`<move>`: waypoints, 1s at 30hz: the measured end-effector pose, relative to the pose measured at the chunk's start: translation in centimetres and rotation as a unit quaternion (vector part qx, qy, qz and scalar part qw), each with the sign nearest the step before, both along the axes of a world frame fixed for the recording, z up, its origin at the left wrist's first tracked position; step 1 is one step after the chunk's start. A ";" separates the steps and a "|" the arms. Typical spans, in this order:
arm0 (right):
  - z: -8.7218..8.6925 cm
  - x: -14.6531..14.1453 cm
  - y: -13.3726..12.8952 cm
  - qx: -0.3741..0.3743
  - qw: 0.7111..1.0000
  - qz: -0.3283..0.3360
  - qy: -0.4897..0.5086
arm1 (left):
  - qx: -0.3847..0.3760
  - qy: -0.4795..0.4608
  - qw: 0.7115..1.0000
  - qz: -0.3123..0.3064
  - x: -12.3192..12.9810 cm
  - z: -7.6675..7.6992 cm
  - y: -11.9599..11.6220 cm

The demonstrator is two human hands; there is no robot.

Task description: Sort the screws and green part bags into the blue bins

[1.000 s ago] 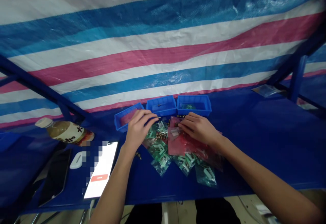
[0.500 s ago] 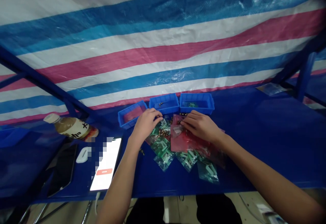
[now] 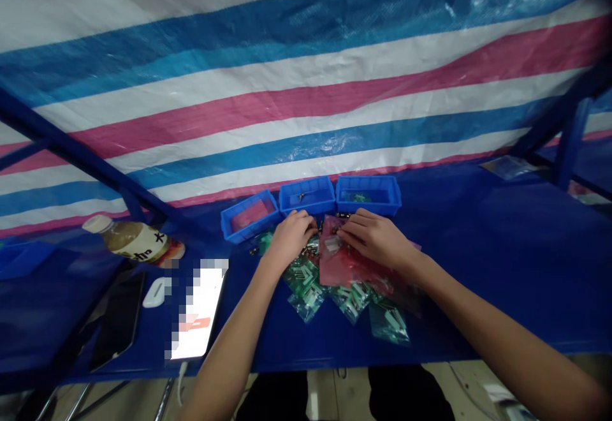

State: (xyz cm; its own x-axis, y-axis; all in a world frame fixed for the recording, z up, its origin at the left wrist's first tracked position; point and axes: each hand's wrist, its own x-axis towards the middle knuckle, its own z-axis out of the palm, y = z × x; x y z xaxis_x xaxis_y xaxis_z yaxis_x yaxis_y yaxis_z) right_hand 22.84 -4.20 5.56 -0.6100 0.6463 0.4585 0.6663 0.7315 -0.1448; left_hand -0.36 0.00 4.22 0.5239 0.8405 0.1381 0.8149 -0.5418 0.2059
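My left hand [image 3: 292,237] is bent over the heap, fingers curled together at some small brass-coloured metal parts [image 3: 312,250]; what lies in its fingertips is too small to make out. To its right, my right hand [image 3: 375,235] has its thumb and fingers pinched at the upper part of a red plastic bag [image 3: 337,266]. A small dark piece shows at those fingertips, its kind unclear. Around and below the hands lie several clear green-tinted bags [image 3: 306,274] with pale strip-like pieces inside.
Behind the heap stand a left blue bin [image 3: 228,235] with red bags, a middle blue bin [image 3: 308,207] with a small metal part, and a right blue bin [image 3: 370,206] with a green bag. A bottle [image 3: 138,240], white case [image 3: 153,292] and lit phone [image 3: 203,309] lie left.
My left hand has moved right, closer to the right hand, and now covers part of the metal pieces. My right hand has hardly moved.
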 end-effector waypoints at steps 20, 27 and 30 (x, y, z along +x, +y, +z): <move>-0.2 0.1 0.1 0.000 1.000 -0.005 -0.020 | 0.130 -0.052 0.990 0.020 -2.2 2.9 0.9; -0.2 0.1 0.1 -0.017 1.000 -0.009 -0.014 | 0.142 -0.039 0.988 0.056 -2.8 2.6 1.1; -0.2 0.4 0.4 -0.034 0.999 -0.029 0.015 | 0.082 -0.055 0.995 0.001 -2.7 1.7 -0.3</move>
